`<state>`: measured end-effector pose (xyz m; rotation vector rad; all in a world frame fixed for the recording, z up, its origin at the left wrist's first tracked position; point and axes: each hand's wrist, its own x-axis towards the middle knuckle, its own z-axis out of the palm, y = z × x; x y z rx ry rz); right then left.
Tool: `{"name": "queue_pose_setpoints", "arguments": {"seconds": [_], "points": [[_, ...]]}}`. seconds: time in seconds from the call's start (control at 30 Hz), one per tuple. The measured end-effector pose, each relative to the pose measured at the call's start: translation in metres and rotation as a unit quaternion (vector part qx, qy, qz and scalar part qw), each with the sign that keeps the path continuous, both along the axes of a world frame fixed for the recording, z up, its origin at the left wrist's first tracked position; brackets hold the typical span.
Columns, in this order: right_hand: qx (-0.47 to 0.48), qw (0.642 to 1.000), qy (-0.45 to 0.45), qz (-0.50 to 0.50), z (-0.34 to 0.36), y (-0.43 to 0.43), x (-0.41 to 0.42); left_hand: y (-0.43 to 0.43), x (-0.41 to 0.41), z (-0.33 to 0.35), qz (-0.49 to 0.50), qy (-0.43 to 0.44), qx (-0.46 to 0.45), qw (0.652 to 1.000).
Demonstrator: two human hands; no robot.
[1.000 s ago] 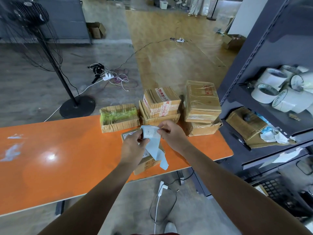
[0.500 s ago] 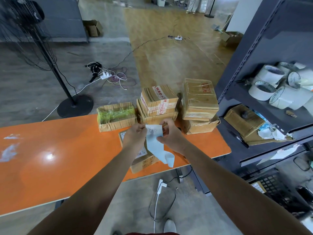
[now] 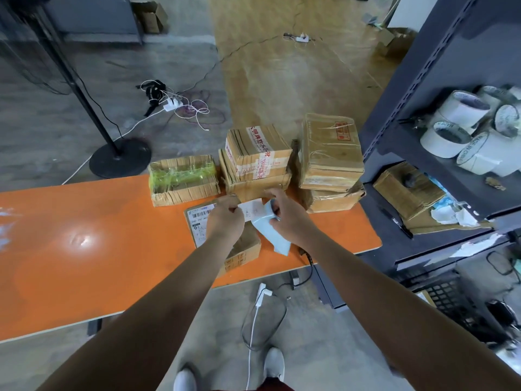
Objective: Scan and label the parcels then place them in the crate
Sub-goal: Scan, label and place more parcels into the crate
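- Pinching the left edge of a white label (image 3: 253, 210), the left hand (image 3: 225, 222) has its fingertips closed on the paper.
- The right hand (image 3: 290, 221) grasps the label's right side with its fingers curled round it. A pale blue backing strip (image 3: 275, 239) hangs from this hand toward the table's near edge.
- Both hands hover over a flat parcel (image 3: 248, 248) that lies at the near edge of the orange table (image 3: 98, 249), towards its right end. A barcode sticker (image 3: 200, 218) covers the left part of its top.
- Along the far edge sits a green-taped parcel (image 3: 183, 179). Just beside it on the right is a middle stack (image 3: 258, 153) of two parcels, the upper one printed in red.
- A right stack (image 3: 329, 153) of two more parcels stands at the far right corner, close against the dark shelf unit (image 3: 394, 114).
- White tape rolls (image 3: 456, 122) lie heaped on one shelf.
- A black mesh crate (image 3: 448, 294) stands on the floor below the shelves, only partly in view and well apart from the flat parcel.
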<state>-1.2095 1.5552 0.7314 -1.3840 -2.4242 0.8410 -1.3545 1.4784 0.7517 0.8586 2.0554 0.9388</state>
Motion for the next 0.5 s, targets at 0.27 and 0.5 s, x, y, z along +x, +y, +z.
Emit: {"name": "queue_pose_setpoints", "arguments": {"seconds": [0.27, 0.5], "points": [[0.000, 0.991, -0.134, 0.017, -0.054, 0.024, 0.006, 0.011, 0.003, -0.026, 0.025, -0.012, -0.048, 0.998], [-0.009, 0.988, -0.149, 0.040, -0.080, 0.020, 0.009, 0.003, 0.001, -0.043, 0.040, -0.029, -0.050, 0.998]]}}
